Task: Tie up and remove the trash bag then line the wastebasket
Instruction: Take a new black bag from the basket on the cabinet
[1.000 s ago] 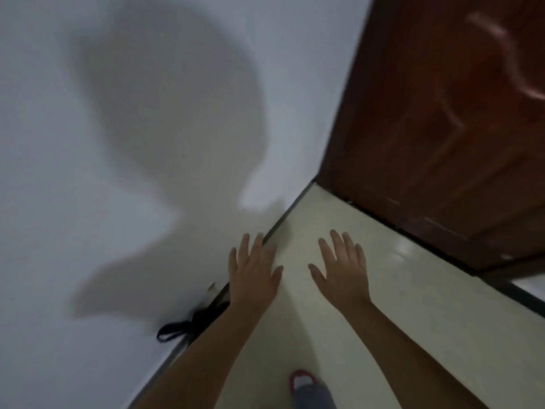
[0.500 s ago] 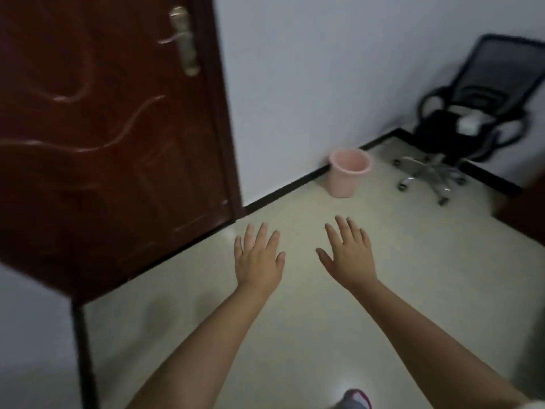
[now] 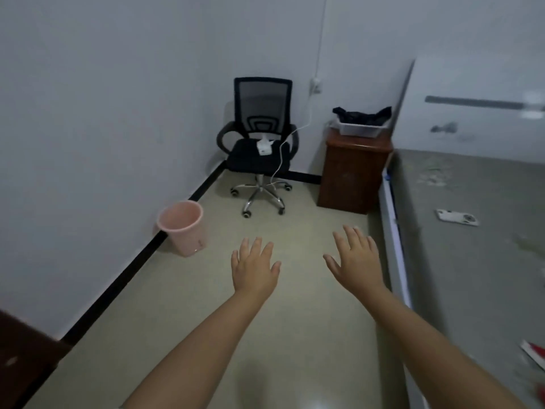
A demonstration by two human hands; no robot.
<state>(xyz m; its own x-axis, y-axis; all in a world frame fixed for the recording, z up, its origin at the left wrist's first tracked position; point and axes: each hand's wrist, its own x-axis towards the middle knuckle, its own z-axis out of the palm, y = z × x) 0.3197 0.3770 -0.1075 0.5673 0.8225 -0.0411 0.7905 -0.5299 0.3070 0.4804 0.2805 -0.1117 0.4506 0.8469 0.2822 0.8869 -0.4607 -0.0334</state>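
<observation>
Pink wastebasket (image 3: 183, 227): round plastic, upright on the pale floor (image 3: 265, 320), against the left wall (image 3: 88, 128) at the black baseboard (image 3: 118, 278); the visible part of its inside shows bare pink wall with no liner, bottom not in view. Clear tray (image 3: 358, 129): set on top of a brown wooden cabinet (image 3: 352, 169) in the far corner, holding crumpled black material (image 3: 361, 115) that rises above its rim; whether this is a trash bag cannot be told. Black mesh office chair (image 3: 259, 137): between wastebasket and cabinet, on a chrome wheeled base, with a small white device (image 3: 264, 146) on the seat and a white cable (image 3: 283, 149) running from it. Bed (image 3: 472, 231): along the right side, grey surface, a flat white object (image 3: 456, 216) lying on it. Left hand (image 3: 255, 270): held out palm down over the floor, fingers straight and slightly spread, grasping nothing, right of and nearer than the wastebasket, apart from it. Right hand (image 3: 355, 258): likewise extended, fingers straight and spread, nothing in it, near the bed's edge.
</observation>
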